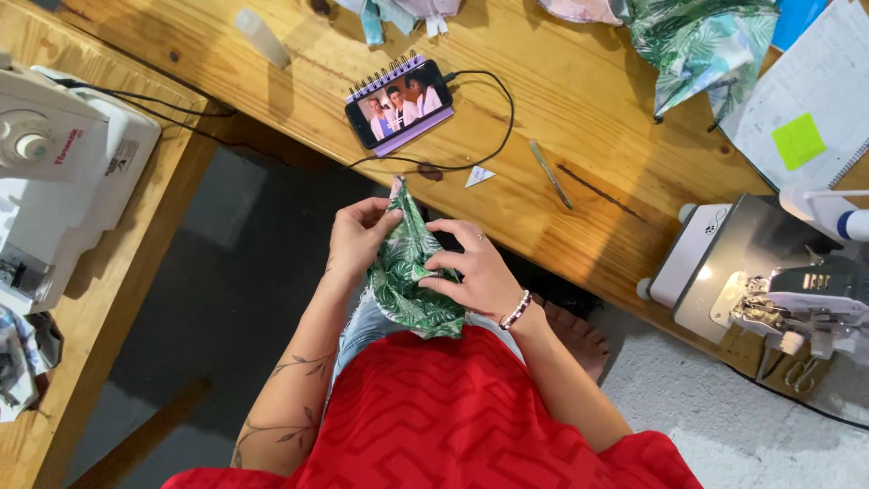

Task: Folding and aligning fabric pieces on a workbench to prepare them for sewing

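1. Left hand [358,234]: grip closed on the upper left edge of the green leaf-print fabric piece [409,282], thumb and fingers pinching near its pointed top.
2. Right hand [475,272]: fingers curled over the fabric's right side, pinching a fold; beaded bracelet [516,311] on the wrist.
3. Fabric location: held in the air over the lap, just in front of the near edge of the wooden surface [579,100], not resting on it. Lower end hangs against the red garment [453,417].
4. On the surface beyond the hands: phone [398,102] lying on a purple spiral notebook [412,127], cable plugged in, screen lit.
5. Tweezers [550,174] lie right of the phone; a small white scrap [479,176] sits between them.
6. Sewing machine [769,281] at right with its lamp on, white machine [63,172] at left on a side surface.
7. More leaf-print fabric [701,45] at top right, beside a paper sheet with a green sticky note [798,140].
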